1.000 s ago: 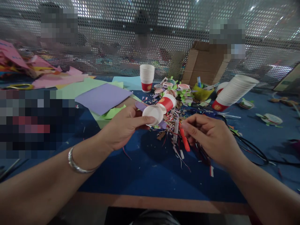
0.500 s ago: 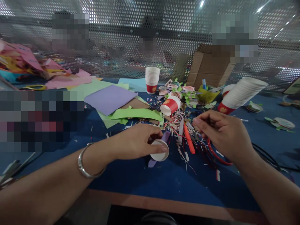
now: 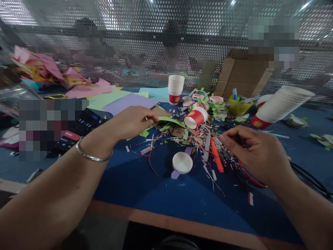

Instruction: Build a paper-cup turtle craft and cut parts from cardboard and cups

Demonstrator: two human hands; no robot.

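Observation:
My left hand [image 3: 131, 121] reaches forward over the blue table [image 3: 161, 194] and pinches the near end of a green paper strip [image 3: 170, 121]. A white cup bottom [image 3: 182, 162] with a purple paper strip under it lies free on the table between my hands. My right hand [image 3: 256, 152] hovers at the right with curled fingers, just right of an orange-red strip [image 3: 216, 156]; what it holds, if anything, is not clear. A red and white paper cup [image 3: 196, 117] lies on its side beyond the scraps.
Paper scraps cover the table's middle. A cup stack [image 3: 175, 89] stands behind; a longer stack [image 3: 279, 103] lies at the right. Purple and green sheets [image 3: 130, 101] lie at back left, a phone [image 3: 82, 125] at left, black cables [image 3: 309, 177] at right. A perforated metal screen closes the back.
My left hand set the white cup bottom down on the table, let go, and moved forward to the green strip. The right hand stayed nearly in place.

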